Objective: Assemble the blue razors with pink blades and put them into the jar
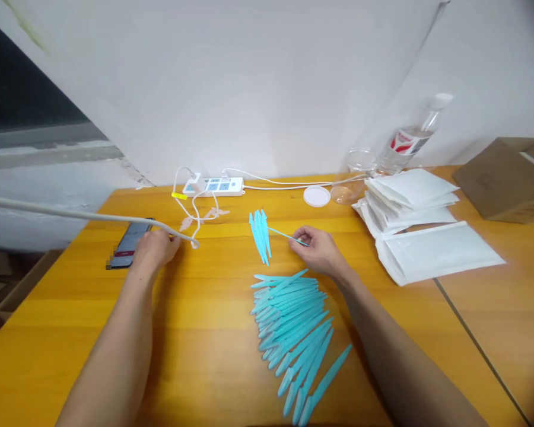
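Between the thumb and fingers of my right hand (317, 251) is one slim turquoise eyebrow razor (281, 233), its far end reaching left to a small group. That group of several turquoise razors (260, 237) lies side by side, pointing away from me. Nearer to me, a larger fanned pile of razors (289, 314) covers the middle of the table, with clear caps on their left ends. My left hand (155, 248) rests beside a dark phone (131, 243); its fingers are mostly hidden, so its grip cannot be made out. A white cord (115, 218) crosses in front of it.
Against the wall lies a power strip (222, 186) with plugged-in cables. A white lid (317, 196), a clear jar (353, 172) and a water bottle (409, 139) are at the back right. White padded envelopes (440, 255) and a cardboard box (502, 178) occupy the right.
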The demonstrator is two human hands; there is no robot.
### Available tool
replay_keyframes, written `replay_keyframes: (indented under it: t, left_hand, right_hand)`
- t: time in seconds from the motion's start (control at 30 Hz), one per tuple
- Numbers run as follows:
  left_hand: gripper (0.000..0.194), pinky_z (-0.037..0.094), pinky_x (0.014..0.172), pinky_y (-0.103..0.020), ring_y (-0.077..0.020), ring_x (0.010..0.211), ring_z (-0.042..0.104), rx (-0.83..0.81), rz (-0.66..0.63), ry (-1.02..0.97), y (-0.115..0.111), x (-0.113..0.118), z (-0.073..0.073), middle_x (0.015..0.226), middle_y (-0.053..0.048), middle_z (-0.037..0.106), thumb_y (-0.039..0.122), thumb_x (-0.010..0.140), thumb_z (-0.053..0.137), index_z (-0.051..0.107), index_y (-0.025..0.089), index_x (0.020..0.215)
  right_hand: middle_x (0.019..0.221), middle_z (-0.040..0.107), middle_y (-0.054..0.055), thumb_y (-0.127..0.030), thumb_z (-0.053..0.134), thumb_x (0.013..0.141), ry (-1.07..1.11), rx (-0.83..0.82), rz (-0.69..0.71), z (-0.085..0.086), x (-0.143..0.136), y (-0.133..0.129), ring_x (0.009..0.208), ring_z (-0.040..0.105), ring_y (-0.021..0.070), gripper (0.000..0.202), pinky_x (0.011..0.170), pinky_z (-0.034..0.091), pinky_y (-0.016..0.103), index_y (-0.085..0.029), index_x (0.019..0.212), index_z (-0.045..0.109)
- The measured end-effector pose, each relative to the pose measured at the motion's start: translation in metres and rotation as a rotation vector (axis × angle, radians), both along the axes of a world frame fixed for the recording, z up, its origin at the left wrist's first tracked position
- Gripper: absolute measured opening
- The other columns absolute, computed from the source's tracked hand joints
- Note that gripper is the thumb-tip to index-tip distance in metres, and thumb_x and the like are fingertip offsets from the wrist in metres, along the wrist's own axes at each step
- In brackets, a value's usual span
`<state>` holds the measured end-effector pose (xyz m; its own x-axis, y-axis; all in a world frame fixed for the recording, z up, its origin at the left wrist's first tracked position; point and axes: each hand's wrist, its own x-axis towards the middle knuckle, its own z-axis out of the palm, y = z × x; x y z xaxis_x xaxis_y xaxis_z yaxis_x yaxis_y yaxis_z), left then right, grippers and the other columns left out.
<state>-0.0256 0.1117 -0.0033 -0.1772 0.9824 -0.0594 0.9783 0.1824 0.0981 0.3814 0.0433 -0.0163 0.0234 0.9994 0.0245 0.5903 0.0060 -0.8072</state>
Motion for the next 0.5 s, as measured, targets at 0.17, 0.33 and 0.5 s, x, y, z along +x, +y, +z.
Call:
replay_keyframes:
  t: [0.17,0.33,0.5]
  left_hand:
    - [0.037,0.048,0.08,-0.035,-0.032,0.096,0.07,-0.035,-0.131,-0.036,-0.043,0.062,0.001,0.099,-0.009,0.078,0.038,0.085,0.051,0.077,0.026,0.109]
    - [0.037,0.049,0.079,-0.033,-0.028,0.092,0.071,-0.095,-0.236,-0.184,-0.07,0.094,0.003,0.101,-0.008,0.078,0.033,0.086,0.05,0.078,0.023,0.108]
    - [0.046,0.052,0.08,-0.029,-0.0193,0.085,0.069,-0.166,-0.519,-0.315,-0.073,0.076,0.009,0.124,-0.006,0.069,0.034,0.086,0.055,0.068,0.028,0.129]
  right_hand:
    - [0.084,0.073,0.004,-0.04,0.056,0.091,-0.065,0.078,0.052,-0.008,0.007,-0.013,0.073,0.063,0.0164,0.027,0.067,0.042,0.026,-0.019,0.089,0.074]
    - [0.089,0.073,0.005,-0.035,0.057,0.092,-0.129,0.139,0.063,-0.019,0.009,-0.016,0.081,0.063,0.0178,0.022,0.072,0.042,0.027,-0.019,0.091,0.072]
    - [0.091,0.073,0.005,-0.034,0.056,0.094,-0.172,0.158,0.078,-0.021,0.009,-0.016,0.081,0.063,0.018,0.021,0.073,0.041,0.028,-0.019,0.092,0.071]
